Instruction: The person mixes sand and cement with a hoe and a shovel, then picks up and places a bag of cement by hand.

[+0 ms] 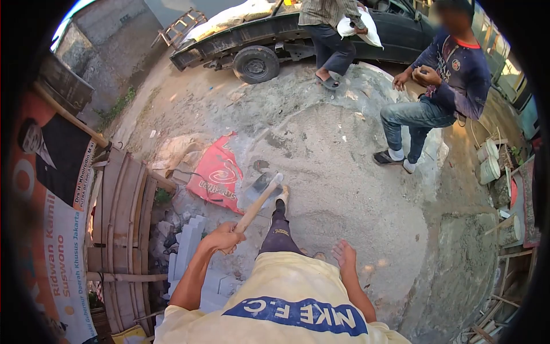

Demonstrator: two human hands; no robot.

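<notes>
One hoe (258, 202), gripped by left hand (225, 237), bites sand (344, 189) ahead; right hand (345, 255) open; likely mid-stroke, needing a pull.

Banner (57, 252) on the left, vertical text: "Ridwan Kamil", "Suswono", smaller line "Gubernur Daerah Khusus Jakarta". Small print beside the portrait starts "Drs H. Kholirudin", the rest is too fine to read. Wearer's yellow shirt (298, 312): "NIKE F.C." in white on a blue band, seen upside down. Red sack (217, 175): white script logo, illegible. Bystander's navy jersey (458, 66): partial letters and a crest, unreadable.
</notes>
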